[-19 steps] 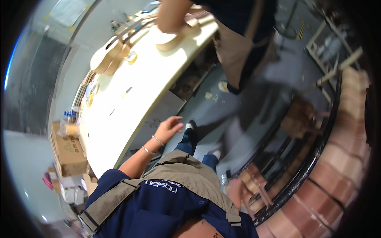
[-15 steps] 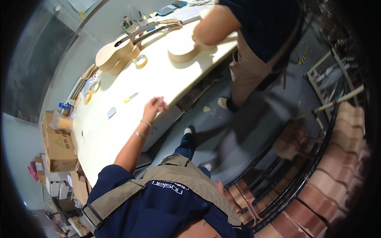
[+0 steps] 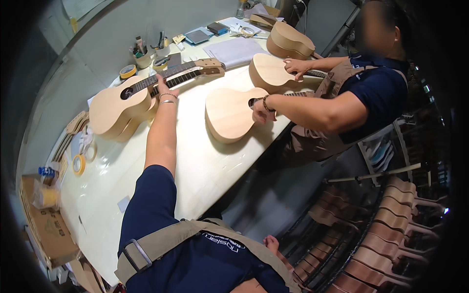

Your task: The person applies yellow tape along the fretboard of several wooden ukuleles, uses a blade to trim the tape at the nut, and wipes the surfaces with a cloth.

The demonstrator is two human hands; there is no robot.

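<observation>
Two pale, unfinished acoustic guitars lie overlapped at the far left of the table, the upper guitar [image 3: 110, 110] partly covering the lower one. My left hand [image 3: 166, 89], arm stretched out, is closed around the neck region of this pair, fingers over the dark fretboard [image 3: 173, 70]. Which of the two necks it grips is partly hidden. My right hand [image 3: 271, 242] hangs low beside my body, away from the table, fingers loosely bent, with nothing seen in it.
Across the table a co-worker's hands touch a nearer guitar [image 3: 233, 115] and another guitar [image 3: 267, 70]. A further guitar body [image 3: 291, 40] lies behind. Tape rolls [image 3: 78, 164], a cardboard box [image 3: 46, 229] and a pen cup [image 3: 142, 59] stand along the edges. Racked guitar necks [image 3: 376, 249] fill the lower right.
My left hand has gone from hovering over the near table edge to the guitar necks at the far left. The view has tilted up, bringing the co-worker's hands and more guitars into sight.
</observation>
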